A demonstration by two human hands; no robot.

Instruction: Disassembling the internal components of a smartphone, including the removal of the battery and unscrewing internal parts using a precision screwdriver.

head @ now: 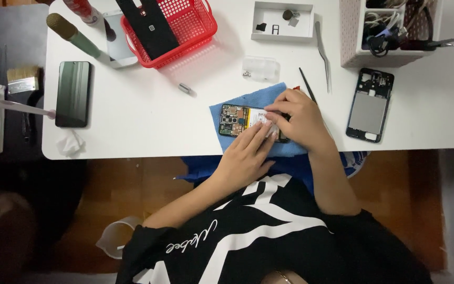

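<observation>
An opened smartphone (233,120) with its circuit board and battery exposed lies on a blue cloth (248,100) near the table's front edge. My left hand (248,152) rests on the phone's lower half, fingers pressed flat on the battery area. My right hand (298,115) sits over the phone's right end, its fingers curled and pinching at something small and pale on the battery. What the fingertips grip is too small to tell.
A phone back frame (369,105) lies at the right. A black phone (73,93) lies at the left. A red basket (177,29), white parts tray (282,21), tweezers (322,55), thin black tool (307,84) and pink organiser (390,31) sit behind on the white table (148,115).
</observation>
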